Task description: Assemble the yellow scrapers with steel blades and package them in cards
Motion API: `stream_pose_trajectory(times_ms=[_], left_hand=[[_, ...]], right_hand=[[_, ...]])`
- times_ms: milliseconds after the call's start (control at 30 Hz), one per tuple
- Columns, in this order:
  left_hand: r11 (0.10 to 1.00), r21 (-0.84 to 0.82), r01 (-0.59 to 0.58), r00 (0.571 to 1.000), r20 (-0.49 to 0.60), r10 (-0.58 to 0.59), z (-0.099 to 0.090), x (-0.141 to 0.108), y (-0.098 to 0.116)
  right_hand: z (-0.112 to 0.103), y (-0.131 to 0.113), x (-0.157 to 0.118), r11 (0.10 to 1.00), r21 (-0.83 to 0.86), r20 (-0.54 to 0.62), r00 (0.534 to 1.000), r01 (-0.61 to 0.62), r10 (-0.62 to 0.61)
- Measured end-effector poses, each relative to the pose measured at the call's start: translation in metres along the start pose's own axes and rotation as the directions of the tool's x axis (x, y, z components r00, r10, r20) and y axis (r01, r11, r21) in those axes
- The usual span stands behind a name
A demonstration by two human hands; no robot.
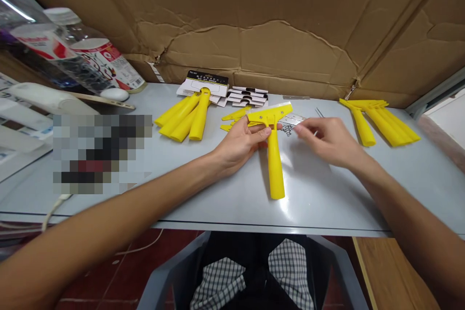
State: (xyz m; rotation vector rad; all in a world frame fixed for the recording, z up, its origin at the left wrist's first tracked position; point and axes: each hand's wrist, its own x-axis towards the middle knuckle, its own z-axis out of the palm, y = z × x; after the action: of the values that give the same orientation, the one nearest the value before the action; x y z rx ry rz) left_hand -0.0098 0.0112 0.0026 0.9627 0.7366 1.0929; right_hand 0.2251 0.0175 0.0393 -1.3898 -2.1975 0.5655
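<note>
Yellow scraper [276,164]: held above the worktop [225,203], its head away from the near edge and its handle toward it.
Handling: probably light and stiff, apparently plastic; the smooth handle may slip, and the pale edge along the head may be sharp.
Best hold: neck or handle, clear of that edge.
Left hand [241,143]: pinches the neck between thumb and fingers.
Right hand [329,140]: beside small metal pieces [287,130], fingertips drawn close; whether they pinch anything cannot be told.
</note>
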Motion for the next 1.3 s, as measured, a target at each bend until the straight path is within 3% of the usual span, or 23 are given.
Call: stream_pose_trajectory(times_ms=[100, 233, 333, 567, 1000, 1100, 1167, 1300], left_hand=[[0.999, 0.047, 0.003, 1.000, 0.025, -0.004, -0.002, 0.001, -0.002], [0.992, 0.127, -0.021, 1.000, -0.017, 0.023, -0.006, 0.003, -0.005], [0.983, 0.177, -0.042, 0.996, -0.074, 0.056, -0.007, 0.005, -0.006], [0.982, 0.180, 0.054, 0.976, -0.215, -0.014, -0.010, 0.010, -0.002], [0.948, 0.277, 0.156, 0.986, -0.103, -0.132, -0.004, 0.005, 0.003], [0.914, 0.401, 0.063, 0.996, -0.079, -0.034, -0.010, 0.009, 0.014], [0.851, 0.522, -0.062, 0.983, -0.115, 0.142, -0.018, 0.014, 0.028], [0.747, 0.637, -0.191, 0.872, -0.240, 0.427, -0.039, 0.025, 0.055]], right_hand=[[0.022, -0.013, -0.007, 0.937, 0.335, 0.281, 0.960, -0.096, -0.002], [0.035, -0.005, -0.005, 0.804, 0.527, 0.434, 0.901, -0.276, 0.024], [0.038, 0.002, -0.002, 0.733, 0.602, 0.435, 0.900, -0.316, 0.030], [0.043, 0.007, 0.002, 0.615, 0.673, 0.392, 0.903, -0.411, 0.175], [0.039, 0.004, 0.003, 0.578, 0.712, 0.363, 0.914, -0.399, 0.183], [0.037, 0.005, 0.003, 0.495, 0.769, 0.340, 0.915, -0.404, 0.218], [0.036, 0.007, 0.005, 0.425, 0.810, 0.324, 0.912, -0.405, 0.253], [0.032, 0.007, 0.006, 0.266, 0.870, 0.355, 0.901, -0.416, 0.250]])
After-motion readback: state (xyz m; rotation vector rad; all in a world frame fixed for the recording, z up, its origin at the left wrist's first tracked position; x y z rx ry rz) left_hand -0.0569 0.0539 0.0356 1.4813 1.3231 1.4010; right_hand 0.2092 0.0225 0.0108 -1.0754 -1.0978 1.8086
